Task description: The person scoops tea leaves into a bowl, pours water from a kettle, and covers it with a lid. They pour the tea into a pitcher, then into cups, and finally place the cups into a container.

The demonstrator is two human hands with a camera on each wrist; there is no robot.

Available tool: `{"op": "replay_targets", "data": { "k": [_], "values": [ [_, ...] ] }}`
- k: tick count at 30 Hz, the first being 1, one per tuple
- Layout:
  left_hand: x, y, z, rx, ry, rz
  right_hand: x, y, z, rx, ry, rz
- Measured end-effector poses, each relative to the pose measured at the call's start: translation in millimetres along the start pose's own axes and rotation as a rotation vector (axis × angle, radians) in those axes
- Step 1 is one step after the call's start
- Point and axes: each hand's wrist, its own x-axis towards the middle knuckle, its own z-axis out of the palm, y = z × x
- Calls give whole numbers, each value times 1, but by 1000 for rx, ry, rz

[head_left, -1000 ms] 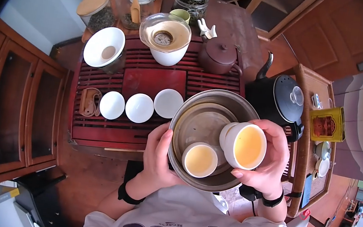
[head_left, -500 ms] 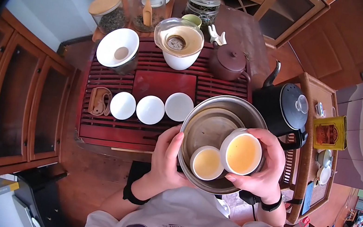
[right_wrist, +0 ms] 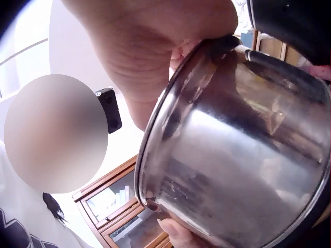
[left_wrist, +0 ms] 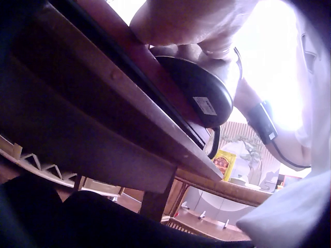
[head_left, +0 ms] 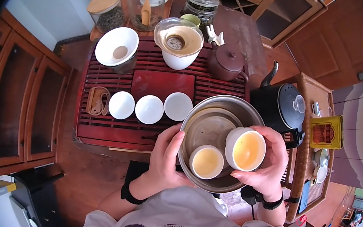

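My left hand (head_left: 166,160) grips the left side of a round steel pot (head_left: 222,99), held up in front of the shirt. Over the pot's right side, my right hand (head_left: 272,167) holds a white cup (head_left: 231,147) of yellow tea, thumb at its lower edge and fingers round its far side. A second white cup (head_left: 206,161) of tea sits in the bottom of the pot, left of the held one. The right wrist view shows the pot's shiny outer wall (right_wrist: 222,160) close up.
Three white cups (head_left: 149,109) line the front of the red slatted tea tray (head_left: 107,136). Behind them stand a white bowl (head_left: 112,44), a strainer (head_left: 179,35) on a white vessel and a brown teapot (head_left: 225,63). A black kettle (head_left: 281,107) is right of the pot.
The head view has shifted, so the table sits further right. The held cup swung close over the other cup half a second ago, and is now a little further right, clear of it.
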Motion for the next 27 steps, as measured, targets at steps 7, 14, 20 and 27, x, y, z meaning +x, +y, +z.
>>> {"op": "replay_targets", "data": {
  "k": [7,14,20,27],
  "values": [
    [0,0,1,-14,-8,-8,-3,-8,-3,69,83,96],
    [1,0,1,-16,0,-3,6,-20,-8,4,142,168],
    [1,0,1,-17,2,-4,23,-26,-5,-103,-64,146],
    [2,1,1,-11,-1,0,47,-34,10,-393,-278,8]
  ]
}}
